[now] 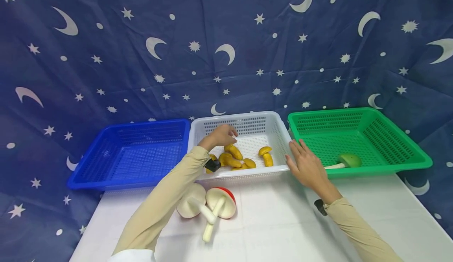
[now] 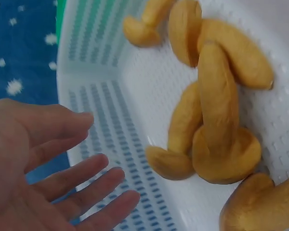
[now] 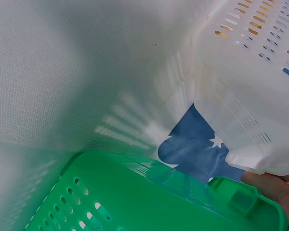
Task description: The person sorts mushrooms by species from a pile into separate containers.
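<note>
Over the left part of the white basket (image 1: 250, 116) my left hand (image 1: 220, 136) hovers, fingers slightly bent and apart, holding nothing. Several yellow mushrooms (image 1: 233, 151) lie below it in a cluster; in the left wrist view the hand is apart from these mushrooms (image 2: 216, 106). One more yellow mushroom (image 1: 267, 159) lies nearer the basket's right wall. My right hand (image 1: 307, 165) rests at the white basket's right rim with extended fingers, beside the green basket (image 1: 407, 152). In the right wrist view, its fingers (image 3: 267, 185) show partly at the white basket's corner.
A blue basket (image 1: 129, 183) stands to the left. A green-capped mushroom (image 1: 350, 160) lies in the green basket. On the white tablecloth (image 1: 269, 226), in front, lie a red-capped mushroom (image 1: 221, 203) and a pale mushroom (image 1: 191, 205), partly behind the left sleeve. A blue star-patterned cloth (image 1: 212, 26) hangs behind.
</note>
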`<state>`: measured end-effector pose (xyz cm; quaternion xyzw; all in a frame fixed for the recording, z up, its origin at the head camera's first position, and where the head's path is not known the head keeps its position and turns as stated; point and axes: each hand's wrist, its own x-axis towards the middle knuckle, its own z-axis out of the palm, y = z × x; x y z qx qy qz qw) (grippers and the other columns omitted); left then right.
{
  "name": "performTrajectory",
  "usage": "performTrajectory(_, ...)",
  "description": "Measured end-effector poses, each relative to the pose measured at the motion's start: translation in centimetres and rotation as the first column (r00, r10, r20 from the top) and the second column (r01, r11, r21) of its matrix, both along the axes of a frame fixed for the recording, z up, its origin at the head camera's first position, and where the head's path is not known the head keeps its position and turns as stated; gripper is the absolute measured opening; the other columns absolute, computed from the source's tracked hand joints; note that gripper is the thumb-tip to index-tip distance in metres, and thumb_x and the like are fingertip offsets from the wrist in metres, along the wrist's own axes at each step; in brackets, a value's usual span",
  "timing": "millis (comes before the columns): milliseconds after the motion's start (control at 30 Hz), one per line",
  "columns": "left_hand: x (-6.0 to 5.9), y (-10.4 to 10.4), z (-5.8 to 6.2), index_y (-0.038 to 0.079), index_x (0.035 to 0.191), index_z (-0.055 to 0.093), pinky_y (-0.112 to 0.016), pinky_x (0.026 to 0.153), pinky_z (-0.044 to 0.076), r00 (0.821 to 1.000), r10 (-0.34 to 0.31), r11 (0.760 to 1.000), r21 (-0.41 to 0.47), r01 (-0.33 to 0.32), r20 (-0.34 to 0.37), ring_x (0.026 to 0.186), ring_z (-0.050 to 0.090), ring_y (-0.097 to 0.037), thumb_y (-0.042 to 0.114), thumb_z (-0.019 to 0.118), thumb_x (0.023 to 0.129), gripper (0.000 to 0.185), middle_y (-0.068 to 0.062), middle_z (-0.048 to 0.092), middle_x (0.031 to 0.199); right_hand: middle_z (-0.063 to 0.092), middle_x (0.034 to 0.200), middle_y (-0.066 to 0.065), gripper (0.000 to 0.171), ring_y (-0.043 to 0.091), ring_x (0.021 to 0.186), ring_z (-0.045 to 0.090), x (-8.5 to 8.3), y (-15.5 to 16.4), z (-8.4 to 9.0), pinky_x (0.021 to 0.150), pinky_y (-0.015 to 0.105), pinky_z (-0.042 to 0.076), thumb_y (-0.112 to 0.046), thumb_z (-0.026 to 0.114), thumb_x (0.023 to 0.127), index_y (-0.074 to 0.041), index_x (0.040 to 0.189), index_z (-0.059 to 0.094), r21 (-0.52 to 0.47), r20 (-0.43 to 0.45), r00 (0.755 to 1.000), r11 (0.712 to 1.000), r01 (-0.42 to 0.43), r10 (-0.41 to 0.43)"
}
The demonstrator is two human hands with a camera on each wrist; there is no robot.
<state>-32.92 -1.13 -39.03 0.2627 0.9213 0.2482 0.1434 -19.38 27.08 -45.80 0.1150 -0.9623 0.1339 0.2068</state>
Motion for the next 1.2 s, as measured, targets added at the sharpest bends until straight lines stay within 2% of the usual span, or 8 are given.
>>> performTrajectory(133,1.6,0.2,0.9,0.007,0.108,0.067,-0.035,0.087,0.049,0.998,-0.042,0.999,0.018,0.043,-0.048,0.104,0.058,-0.026,0.012,0.065,0.088,0.021,-0.016,0.062,0.115,0.045,0.138,0.024,0.055,0.044,0.131,0.034,-0.1,0.2,-0.1,0.101,0.058,0.033,-0.031,0.048,0.096,0.007,0.136,0.045,0.012,0.005,1.0,1.0,0.004,-0.004)
performTrajectory(233,3.0,0.4,1.7,0.008,0.108,0.067,-0.032,0.081,0.051,0.996,-0.058,0.997,0.048,0.061,-0.065,0.094,0.062,-0.024,0.013,0.064,0.088,0.021,-0.016,0.063,0.114,0.046,0.138,0.024,0.054,0.044,0.131,0.034,-0.1,0.4,-0.2,0.101,0.058,0.033,-0.031,0.048,0.096,0.006,0.135,0.046,0.009,0.002,1.0,1.0,0.008,-0.008)
performTrajectory(367,4.5,0.2,2.4,0.008,0.105,0.067,-0.029,0.074,0.051,0.994,-0.054,0.993,0.097,0.062,-0.09,0.084,0.062,-0.02,0.012,0.064,0.088,0.017,-0.014,0.064,0.109,0.046,0.138,0.024,0.054,0.044,0.131,0.034,-0.2,0.5,-0.2,0.1,0.059,0.033,-0.031,0.048,0.096,0.006,0.135,0.046,-0.001,0.005,1.0,1.0,0.006,-0.006)
performTrajectory(567,7.3,-1.1,3.0,0.01,0.101,0.068,-0.026,0.074,0.05,0.992,-0.007,0.982,0.185,0.031,-0.128,0.085,0.061,-0.017,0.013,0.065,0.087,0.015,-0.006,0.065,0.099,0.045,0.138,0.025,0.055,0.045,0.131,0.034,-0.2,0.4,-0.4,0.1,0.059,0.033,-0.031,0.048,0.096,0.006,0.135,0.046,0.004,0.016,1.0,1.0,0.006,-0.006)
performTrajectory(733,9.8,-2.9,2.8,0.006,0.099,0.067,-0.028,0.075,0.051,0.985,0.018,0.954,0.298,0.034,-0.172,0.083,0.063,-0.019,0.008,0.065,0.084,0.014,-0.006,0.067,0.095,0.044,0.139,0.025,0.055,0.045,0.131,0.034,-0.2,0.4,-0.3,0.1,0.059,0.032,-0.031,0.048,0.096,0.007,0.135,0.045,0.004,0.021,1.0,1.0,0.0,0.0)
performTrajectory(867,11.2,-4.3,2.2,0.006,0.096,0.067,-0.032,0.075,0.052,0.973,0.053,0.939,0.343,0.027,-0.222,0.082,0.064,-0.02,0.007,0.065,0.082,0.014,-0.005,0.068,0.093,0.045,0.138,0.025,0.054,0.045,0.131,0.034,-0.2,0.4,-0.3,0.1,0.059,0.033,-0.03,0.047,0.096,0.007,0.135,0.045,0.003,0.013,1.0,1.0,-0.003,0.003)
performTrajectory(1000,12.6,-5.8,1.5,0.008,0.094,0.068,-0.031,0.071,0.052,0.968,0.122,0.918,0.395,-0.026,-0.218,0.082,0.063,-0.018,0.006,0.066,0.08,0.014,-0.003,0.068,0.09,0.045,0.137,0.025,0.054,0.046,0.13,0.035,-0.3,0.3,-0.2,0.101,0.059,0.032,-0.03,0.047,0.096,0.008,0.135,0.046,0.001,0.003,1.0,1.0,-0.003,0.003)
performTrajectory(1200,15.3,-8.2,0.7,0.011,0.093,0.068,-0.025,0.062,0.052,0.958,0.239,0.864,0.486,-0.133,-0.161,0.082,0.063,-0.011,0.004,0.068,0.082,0.013,0.002,0.068,0.091,0.046,0.136,0.026,0.053,0.047,0.129,0.036,-0.3,-0.1,0.0,0.1,0.06,0.033,-0.029,0.048,0.095,0.008,0.133,0.047,-0.008,-0.012,1.0,1.0,-0.019,0.019)
